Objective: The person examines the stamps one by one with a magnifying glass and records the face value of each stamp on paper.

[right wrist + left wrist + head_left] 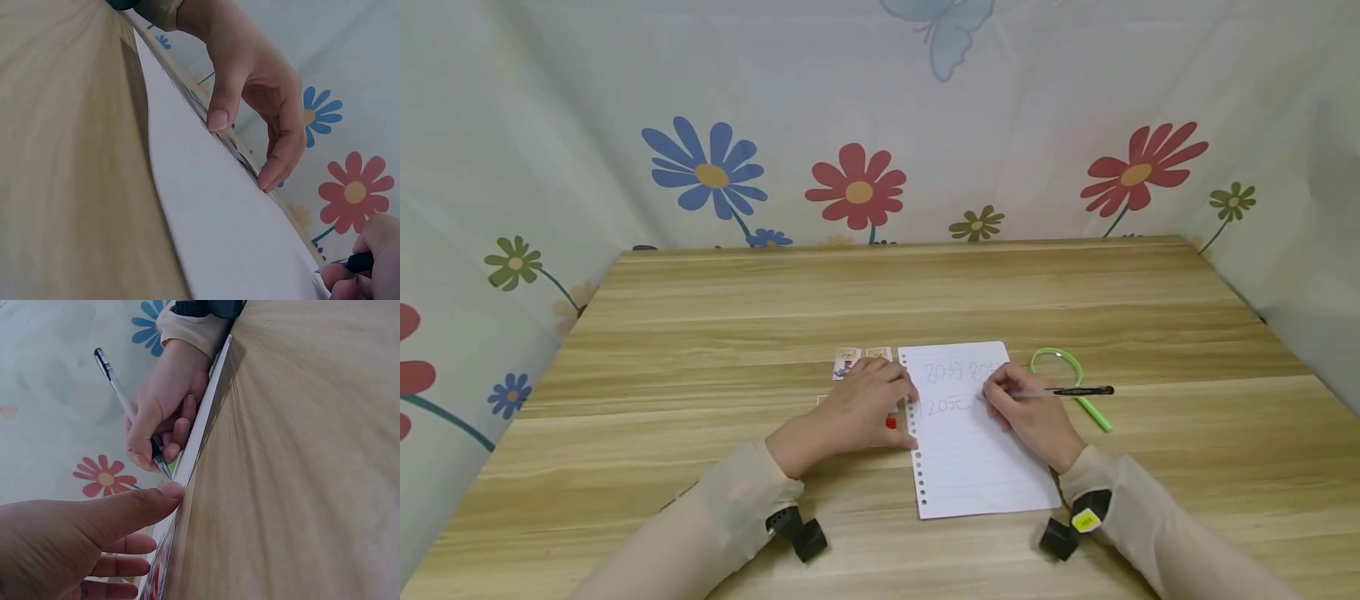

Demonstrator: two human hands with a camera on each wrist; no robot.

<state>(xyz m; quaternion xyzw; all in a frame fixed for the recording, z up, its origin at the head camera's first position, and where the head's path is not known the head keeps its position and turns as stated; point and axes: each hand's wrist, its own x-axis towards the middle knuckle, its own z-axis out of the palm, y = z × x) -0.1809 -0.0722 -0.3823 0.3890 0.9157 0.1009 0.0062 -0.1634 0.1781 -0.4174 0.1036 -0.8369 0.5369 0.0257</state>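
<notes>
A lined sheet of loose-leaf paper (977, 475), punched with holes down its left side, lies on the table with handwritten numbers and characters near its top. My left hand (857, 408) rests at that punched edge, its thumb and fingertips touching the paper. Partly hidden beneath this hand are several small printed pieces that look like stamps (847, 363). My right hand (1033, 421) pinches a clear-barrelled pen with a black cap end (1082, 391). The pen's tip meets the sheet beside the second written line; in the left wrist view the pen (122, 394) slants down.
Just right of the paper lies a magnifying glass (1093, 414) with a light green rim and handle, partly behind the pen. The wood-grain table (737, 308) reaches back to a flower-patterned cloth (1000, 150), which also hangs at both sides.
</notes>
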